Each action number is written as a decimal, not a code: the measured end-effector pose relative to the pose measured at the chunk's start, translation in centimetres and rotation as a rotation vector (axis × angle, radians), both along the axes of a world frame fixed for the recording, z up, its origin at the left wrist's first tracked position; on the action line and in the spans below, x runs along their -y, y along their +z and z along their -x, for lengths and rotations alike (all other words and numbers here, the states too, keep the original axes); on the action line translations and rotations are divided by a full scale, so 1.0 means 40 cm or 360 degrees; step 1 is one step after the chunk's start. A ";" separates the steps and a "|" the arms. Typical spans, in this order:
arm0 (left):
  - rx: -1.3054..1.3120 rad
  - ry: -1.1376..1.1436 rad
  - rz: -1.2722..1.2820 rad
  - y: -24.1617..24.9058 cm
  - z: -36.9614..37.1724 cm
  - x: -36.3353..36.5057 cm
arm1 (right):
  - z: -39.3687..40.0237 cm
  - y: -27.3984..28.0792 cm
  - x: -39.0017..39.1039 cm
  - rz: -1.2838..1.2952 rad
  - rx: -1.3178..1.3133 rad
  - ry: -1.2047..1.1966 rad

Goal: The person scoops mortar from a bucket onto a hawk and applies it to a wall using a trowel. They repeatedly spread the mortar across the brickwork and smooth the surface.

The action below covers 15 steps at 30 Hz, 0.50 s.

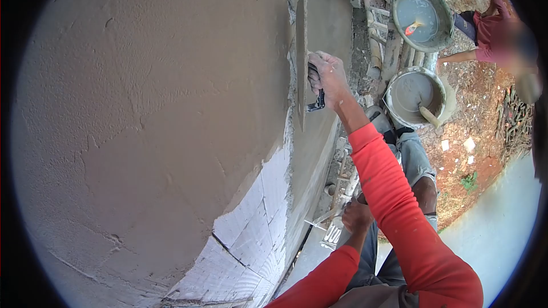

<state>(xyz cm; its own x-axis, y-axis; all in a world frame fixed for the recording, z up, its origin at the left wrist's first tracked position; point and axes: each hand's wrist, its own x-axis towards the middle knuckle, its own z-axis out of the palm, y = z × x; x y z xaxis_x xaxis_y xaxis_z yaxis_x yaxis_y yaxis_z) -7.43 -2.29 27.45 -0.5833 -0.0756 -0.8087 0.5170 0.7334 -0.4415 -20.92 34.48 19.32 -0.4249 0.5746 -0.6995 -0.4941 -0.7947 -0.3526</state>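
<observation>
Taking the view as a clock face, the float is at 1 o'clock, seen nearly edge-on beside the rough corner of the wall. Whether its face touches the plaster, I cannot tell. The right hand, between 1 and 2 o'clock, holds it, fingers together and clamped around the black handle.

The left hand is lower, between 4 and 5 o'clock, its fingers curled in; whether they grip anything, I cannot tell.

Grey-brown plaster covers most of the wall, from 7 round to 12 o'clock. Toward 6 and 7 o'clock, white blocks show bare, with a dark gap along one joint.

At 2 o'clock is the upper bucket, with cloudy liquid and a small red-and-white item in it. Just below it, nearer 3 o'clock, the lower bucket contains grey mix; a tool handle leans over its rim. Past the buckets, near the right edge at 2 o'clock, is another person in a reddish top.
</observation>
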 end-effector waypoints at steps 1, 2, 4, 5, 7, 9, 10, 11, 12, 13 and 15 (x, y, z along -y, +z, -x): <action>0.0009 -0.0018 -0.0006 0.001 0.002 -0.001 | 0.015 -0.010 -0.008 0.0007 0.0000 -0.0011; 0.0019 -0.0034 -0.0013 -0.002 0.002 0.008 | 0.030 -0.018 -0.018 0.0011 0.0000 -0.0019; 0.0000 -0.0045 -0.0042 -0.008 0.002 0.028 | 0.054 -0.035 -0.032 0.0011 0.0006 0.0001; -0.0031 -0.0039 -0.0062 -0.023 -0.001 0.063 | 0.057 -0.023 -0.031 -0.0004 0.0000 0.0006; -0.0073 -0.0085 -0.0140 -0.039 -0.010 0.100 | 0.058 0.013 -0.042 -0.0046 -0.0023 0.0015; -0.0062 -0.0206 -0.0234 -0.034 -0.028 0.135 | 0.068 0.092 -0.034 -0.0240 0.0051 0.0098; -0.0069 -0.0189 -0.0276 -0.032 -0.037 0.153 | 0.061 0.133 -0.025 -0.0334 0.0094 0.0144; -0.0080 -0.0180 -0.0334 -0.052 -0.036 0.176 | 0.045 0.165 -0.021 -0.0392 0.0019 0.0163; -0.0096 -0.0172 -0.0394 -0.066 -0.032 0.182 | 0.034 0.195 -0.016 -0.0454 -0.0062 0.0181; -0.0140 -0.0215 -0.0457 -0.060 -0.040 0.199 | 0.026 0.219 -0.013 -0.0495 -0.0151 0.0205; -0.0191 -0.0237 -0.0458 -0.050 -0.035 0.196 | 0.013 0.218 -0.034 -0.0269 -0.0118 0.0087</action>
<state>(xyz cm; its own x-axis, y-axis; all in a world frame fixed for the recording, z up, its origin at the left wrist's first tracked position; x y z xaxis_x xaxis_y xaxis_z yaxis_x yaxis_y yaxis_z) -6.04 -10.13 25.45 -0.6631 0.2388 -0.7094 0.5846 0.7570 -0.2917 -21.44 35.83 28.03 -0.5056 0.6558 -0.5605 -0.4814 -0.7536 -0.4476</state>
